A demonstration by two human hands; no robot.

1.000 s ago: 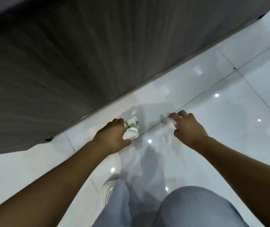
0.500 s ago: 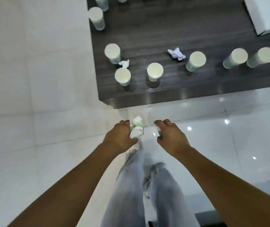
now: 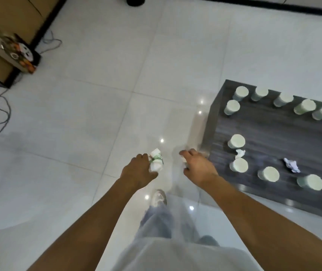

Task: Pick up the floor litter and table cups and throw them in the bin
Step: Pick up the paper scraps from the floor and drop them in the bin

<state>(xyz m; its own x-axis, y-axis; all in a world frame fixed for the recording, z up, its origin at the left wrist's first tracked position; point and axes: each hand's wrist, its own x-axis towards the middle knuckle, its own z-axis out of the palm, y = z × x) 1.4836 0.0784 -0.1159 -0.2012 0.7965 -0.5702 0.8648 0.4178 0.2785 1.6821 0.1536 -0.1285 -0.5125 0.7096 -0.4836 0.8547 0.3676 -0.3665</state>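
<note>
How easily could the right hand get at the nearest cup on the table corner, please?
Probably yes: the right hand hovers just beside the table edge, with only bare tabletop between it and the nearest cup. It may already pinch something small, though blur hides that.

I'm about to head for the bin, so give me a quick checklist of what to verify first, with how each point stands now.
1. Left hand grips the crumpled white-and-green paper cup: ok.
2. Right hand holds litter: cannot tell, fingers curled, contents blurred.
3. Bin located: cannot tell; only a dark round object at the top edge.
4. White paper cups cleared off the dark wooden table: not ok.
5. Crumpled white paper on the table removed: not ok.
</note>
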